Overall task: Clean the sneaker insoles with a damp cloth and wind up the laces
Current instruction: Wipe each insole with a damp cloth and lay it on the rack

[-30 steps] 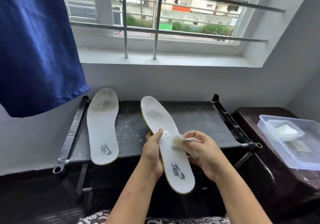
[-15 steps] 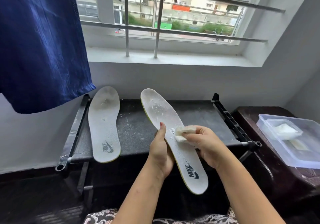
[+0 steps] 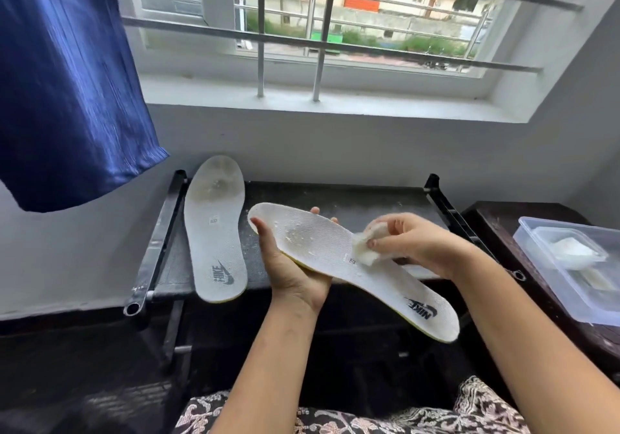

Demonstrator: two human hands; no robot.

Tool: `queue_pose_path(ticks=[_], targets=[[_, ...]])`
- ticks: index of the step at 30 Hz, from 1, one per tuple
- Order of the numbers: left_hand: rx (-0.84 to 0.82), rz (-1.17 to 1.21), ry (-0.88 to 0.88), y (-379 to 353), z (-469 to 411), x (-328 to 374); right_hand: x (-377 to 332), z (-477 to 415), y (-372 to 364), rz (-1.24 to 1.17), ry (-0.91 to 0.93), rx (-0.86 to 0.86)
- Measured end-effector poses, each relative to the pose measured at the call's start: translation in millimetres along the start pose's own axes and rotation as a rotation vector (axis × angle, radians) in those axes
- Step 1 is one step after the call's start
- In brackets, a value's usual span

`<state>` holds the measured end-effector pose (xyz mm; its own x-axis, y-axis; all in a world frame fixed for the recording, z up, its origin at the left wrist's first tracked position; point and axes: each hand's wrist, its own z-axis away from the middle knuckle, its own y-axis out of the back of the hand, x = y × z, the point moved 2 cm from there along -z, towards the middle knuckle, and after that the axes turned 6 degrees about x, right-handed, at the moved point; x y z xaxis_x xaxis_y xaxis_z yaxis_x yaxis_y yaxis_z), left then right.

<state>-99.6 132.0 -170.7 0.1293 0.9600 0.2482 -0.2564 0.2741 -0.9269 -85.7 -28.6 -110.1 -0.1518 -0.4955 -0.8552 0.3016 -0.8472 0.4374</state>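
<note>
Wiping is half done: at frame centre the left hand [image 3: 295, 265] has its grip clamped on the held insole [image 3: 318, 239], and the right hand [image 3: 416, 242] pinches the cloth [image 3: 364, 249] against it (toe end flecked). The second insole [image 3: 214, 232] lies at left on the rack [image 3: 369, 198]; no laces in view.

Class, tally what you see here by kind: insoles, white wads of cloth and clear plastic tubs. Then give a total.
Insoles: 2 (held insole in the left hand, second insole lying on the rack)
White wads: 2 (cloth in the right hand, wad in the tub)
Clear tubs: 1
Total: 5
</note>
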Motion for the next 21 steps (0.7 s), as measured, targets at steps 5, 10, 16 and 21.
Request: queue_pose_path(ticks=[5, 10, 16, 21], targets=[[0.129, 0.02, -0.056, 3, -2, -1, -22, -18, -10, 0.077, 0.279, 0.822], [0.029, -0.043, -0.099, -1, -2, -3, -48, -28, -71, 0.425, 0.496, 0.785], [-0.099, -0.053, -0.099, -4, -5, 1, -61, -44, -96, 0.778, 0.688, 0.909], [-0.123, -0.048, -0.113, -4, -9, 0, -56, -50, -111, 0.69, 0.633, 0.534]])
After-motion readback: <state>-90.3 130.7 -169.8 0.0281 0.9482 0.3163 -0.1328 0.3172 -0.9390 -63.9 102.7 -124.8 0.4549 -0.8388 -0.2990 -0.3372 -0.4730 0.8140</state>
